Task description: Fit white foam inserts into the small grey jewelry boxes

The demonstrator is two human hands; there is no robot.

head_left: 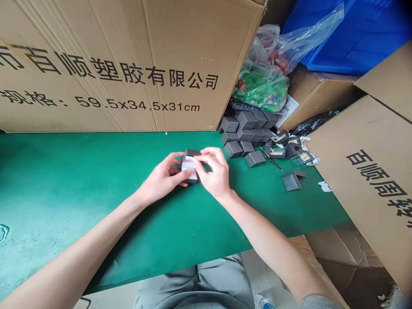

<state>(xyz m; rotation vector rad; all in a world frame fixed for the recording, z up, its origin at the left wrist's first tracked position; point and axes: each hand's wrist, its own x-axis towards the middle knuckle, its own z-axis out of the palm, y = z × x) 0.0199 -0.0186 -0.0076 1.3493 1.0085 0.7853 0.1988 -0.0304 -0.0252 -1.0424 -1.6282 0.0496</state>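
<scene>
A small dark grey box [193, 152] with a pale inside is in front of me, over the green table. My left hand [165, 174] is closed around its left side, the thumb lying across the pale part. From the right, my right hand [214, 171] pinches at a small white piece [189, 158] in the box's upper part. Its fingertips partly cover that piece, so its exact shape is hidden.
Stacked dark grey boxes [247, 134] stand at the back right of the green table [128, 240]. Near them lie black tweezers [271, 159], opened boxes and a lone folded box [292, 180]. Large cartons [128, 34] border the back and right [370, 159]. Plastic bags [262, 86] sit behind.
</scene>
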